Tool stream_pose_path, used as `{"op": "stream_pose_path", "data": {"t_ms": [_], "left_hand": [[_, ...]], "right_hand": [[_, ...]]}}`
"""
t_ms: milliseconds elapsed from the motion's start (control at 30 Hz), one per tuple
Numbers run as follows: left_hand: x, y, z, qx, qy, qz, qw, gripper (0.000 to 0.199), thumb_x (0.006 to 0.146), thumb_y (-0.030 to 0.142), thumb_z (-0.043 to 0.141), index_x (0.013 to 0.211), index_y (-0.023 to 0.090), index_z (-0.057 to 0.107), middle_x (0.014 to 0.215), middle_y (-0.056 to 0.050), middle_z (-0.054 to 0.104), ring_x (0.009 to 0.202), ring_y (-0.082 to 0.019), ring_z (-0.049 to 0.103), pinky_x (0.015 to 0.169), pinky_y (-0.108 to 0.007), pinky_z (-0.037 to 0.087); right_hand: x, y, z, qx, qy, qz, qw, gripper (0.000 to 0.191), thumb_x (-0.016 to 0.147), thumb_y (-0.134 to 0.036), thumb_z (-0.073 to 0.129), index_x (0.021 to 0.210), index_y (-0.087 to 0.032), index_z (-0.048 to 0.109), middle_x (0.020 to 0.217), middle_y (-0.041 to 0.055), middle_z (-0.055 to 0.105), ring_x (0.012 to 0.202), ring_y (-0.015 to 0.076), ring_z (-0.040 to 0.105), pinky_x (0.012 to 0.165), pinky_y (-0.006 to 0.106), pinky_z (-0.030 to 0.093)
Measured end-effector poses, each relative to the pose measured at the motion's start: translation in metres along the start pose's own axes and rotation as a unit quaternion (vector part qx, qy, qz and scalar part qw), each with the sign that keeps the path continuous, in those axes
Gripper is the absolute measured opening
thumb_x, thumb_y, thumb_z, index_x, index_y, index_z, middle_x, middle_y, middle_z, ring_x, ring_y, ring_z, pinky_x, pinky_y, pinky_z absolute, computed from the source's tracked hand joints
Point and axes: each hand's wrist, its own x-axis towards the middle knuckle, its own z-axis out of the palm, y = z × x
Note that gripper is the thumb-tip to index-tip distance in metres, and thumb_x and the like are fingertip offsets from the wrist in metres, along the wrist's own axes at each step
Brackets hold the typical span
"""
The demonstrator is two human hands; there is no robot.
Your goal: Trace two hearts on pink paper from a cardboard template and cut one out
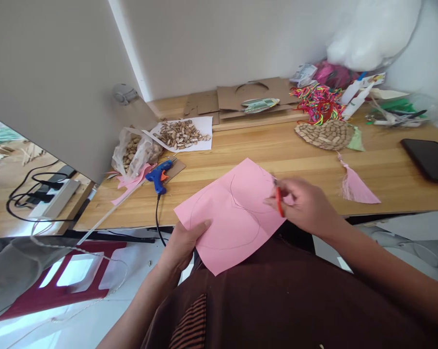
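A sheet of pink paper (224,218) with curved pencil outlines drawn on it is held over my lap, at the front edge of the table. My left hand (184,242) pinches its lower left side, thumb on top and the other fingers underneath. My right hand (306,203) is closed around scissors (279,201) with a red handle, at the paper's right edge. The blades are blurred and partly hidden, so I cannot tell whether they are in the paper.
A blue glue gun (159,177) lies left of the paper, its cord hanging over the edge. Behind are peanut shells (184,134) on white paper and a plastic bag (132,152). At right lie a shell-covered piece (324,134), a pink tassel (357,184), colourful cords (319,102) and a phone (428,160).
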Motion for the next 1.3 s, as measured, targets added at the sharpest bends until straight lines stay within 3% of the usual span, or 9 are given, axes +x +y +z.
{"op": "stream_pose_path", "data": {"t_ms": [67, 133, 267, 500, 700, 900, 1033, 1167, 1300], "left_hand": [[-0.001, -0.001, 0.001, 0.001, 0.004, 0.003, 1.0, 0.066, 0.066, 0.024, 0.093, 0.128, 0.014, 0.072, 0.129, -0.019, 0.074, 0.12, -0.035, 0.071, 0.106, -0.047, 0.057], [-0.002, -0.001, 0.0, 0.009, 0.006, 0.007, 1.0, 0.066, 0.065, 0.026, 0.094, 0.126, 0.012, 0.073, 0.126, -0.02, 0.075, 0.118, -0.035, 0.071, 0.106, -0.049, 0.056], [-0.006, -0.002, -0.003, 0.03, 0.006, 0.009, 1.0, 0.065, 0.068, 0.031, 0.093, 0.126, 0.01, 0.072, 0.126, -0.021, 0.074, 0.115, -0.035, 0.072, 0.105, -0.048, 0.056], [-0.01, -0.011, -0.006, 0.023, -0.003, -0.011, 1.0, 0.061, 0.072, 0.04, 0.09, 0.123, 0.011, 0.074, 0.12, -0.02, 0.077, 0.107, -0.034, 0.075, 0.1, -0.048, 0.058], [-0.006, -0.017, -0.008, 0.075, -0.001, 0.031, 0.997, 0.051, 0.073, 0.044, 0.089, 0.111, 0.012, 0.078, 0.112, -0.016, 0.08, 0.104, -0.03, 0.076, 0.097, -0.042, 0.058], [-0.005, -0.011, -0.008, 0.014, 0.004, -0.036, 0.999, 0.049, 0.069, 0.039, 0.092, 0.108, 0.011, 0.079, 0.112, -0.016, 0.08, 0.107, -0.031, 0.075, 0.099, -0.044, 0.058], [-0.003, -0.018, -0.007, 0.02, 0.023, -0.018, 0.999, 0.05, 0.072, 0.043, 0.089, 0.111, 0.013, 0.078, 0.112, -0.014, 0.08, 0.105, -0.03, 0.075, 0.097, -0.044, 0.059], [0.0, -0.026, -0.009, 0.117, 0.04, 0.046, 0.991, 0.044, 0.074, 0.04, 0.088, 0.108, 0.014, 0.078, 0.111, -0.011, 0.081, 0.103, -0.028, 0.075, 0.091, -0.037, 0.06], [0.001, -0.025, -0.008, 0.151, 0.069, 0.094, 0.982, 0.041, 0.077, 0.038, 0.085, 0.11, 0.014, 0.077, 0.113, -0.011, 0.08, 0.104, -0.027, 0.074, 0.091, -0.037, 0.06]], "right_hand": [[0.019, -0.003, 0.02, 0.006, -0.073, -0.09, 0.993, 0.024, 0.087, -0.028, 0.07, 0.071, -0.022, 0.053, 0.069, 0.0018, 0.059, 0.07, 0.0191, 0.052, 0.065, 0.031, 0.037], [0.033, -0.004, 0.041, 0.023, -0.125, -0.15, 0.98, 0.02, 0.087, -0.023, 0.069, 0.075, -0.022, 0.053, 0.077, 0.0037, 0.063, 0.08, 0.0208, 0.054, 0.071, 0.031, 0.04], [0.042, 0.002, 0.065, 0.038, -0.133, -0.169, 0.976, 0.014, 0.091, -0.026, 0.068, 0.084, -0.02, 0.058, 0.088, 0.0064, 0.068, 0.089, 0.0229, 0.054, 0.079, 0.032, 0.041], [0.044, 0.006, 0.066, -0.008, -0.134, -0.239, 0.962, 0.02, 0.099, -0.036, 0.061, 0.093, -0.018, 0.068, 0.081, 0.0071, 0.069, 0.08, 0.0224, 0.054, 0.084, 0.036, 0.037], [0.043, 0.007, 0.067, -0.004, -0.111, -0.228, 0.967, 0.022, 0.098, -0.036, 0.061, 0.091, -0.018, 0.07, 0.076, 0.006, 0.066, 0.078, 0.0216, 0.053, 0.083, 0.036, 0.037], [0.04, 0.004, 0.065, 0.021, -0.113, -0.264, 0.958, 0.011, 0.091, -0.024, 0.066, 0.095, -0.019, 0.075, 0.076, 0.0044, 0.068, 0.076, 0.0205, 0.051, 0.084, 0.034, 0.038], [0.041, 0.002, 0.063, 0.004, -0.128, -0.256, 0.958, 0.017, 0.094, -0.03, 0.065, 0.099, -0.019, 0.077, 0.078, 0.0066, 0.07, 0.077, 0.021, 0.052, 0.084, 0.036, 0.038], [0.04, 0.004, 0.066, -0.004, -0.1, -0.241, 0.965, 0.015, 0.094, -0.029, 0.066, 0.095, -0.018, 0.076, 0.077, 0.0077, 0.071, 0.078, 0.0221, 0.055, 0.083, 0.037, 0.041], [0.035, 0.011, 0.067, 0.062, 0.041, -0.162, 0.984, 0.01, 0.089, -0.029, 0.07, 0.091, -0.019, 0.072, 0.085, 0.0085, 0.073, 0.084, 0.0239, 0.061, 0.078, 0.037, 0.049]]}}
